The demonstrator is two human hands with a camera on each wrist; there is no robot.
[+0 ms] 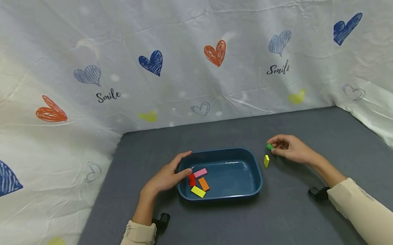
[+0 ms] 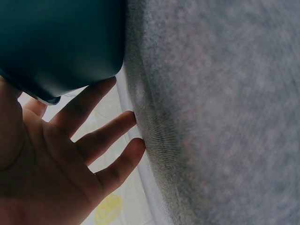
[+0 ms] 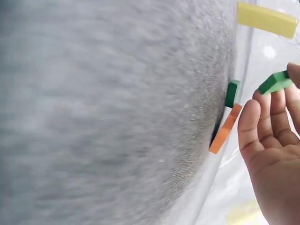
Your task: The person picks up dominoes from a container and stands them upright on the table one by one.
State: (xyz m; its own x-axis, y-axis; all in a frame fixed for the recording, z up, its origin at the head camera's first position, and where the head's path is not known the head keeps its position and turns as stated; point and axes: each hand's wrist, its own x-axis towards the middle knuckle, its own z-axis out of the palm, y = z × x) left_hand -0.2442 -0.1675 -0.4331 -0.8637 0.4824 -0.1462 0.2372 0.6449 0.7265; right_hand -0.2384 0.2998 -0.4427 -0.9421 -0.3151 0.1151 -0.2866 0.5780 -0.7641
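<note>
Four pieces, a pink block (image 1: 200, 173), a red block (image 1: 192, 179), an orange block (image 1: 204, 184) and a yellow block (image 1: 198, 192), lie in the left part of a dark blue tray (image 1: 233, 177) on a grey table (image 1: 232, 227) as a person works with both hands. The left hand (image 1: 166, 176) rests against the tray's left end, its fingers spread and nearly straight outside the wall, its thumb reaching over the rim toward the pink and red blocks. To the right of the tray, the right hand (image 1: 293, 149) pinches a green block (image 1: 269, 146) at its fingertips. An upright yellow block (image 1: 266, 161) stands on the table near the tray's right end, just on the near side of the held piece. The right wrist view shows a second green block (image 3: 232, 93) and a second orange block (image 3: 226, 129) on the table, close to each other. Both arms wear cream sleeves (image 1: 366, 205) and black wrist devices (image 1: 318, 193); on the far side hangs a white cloth (image 1: 183, 81) printed with hearts and the word "Smile"
</note>
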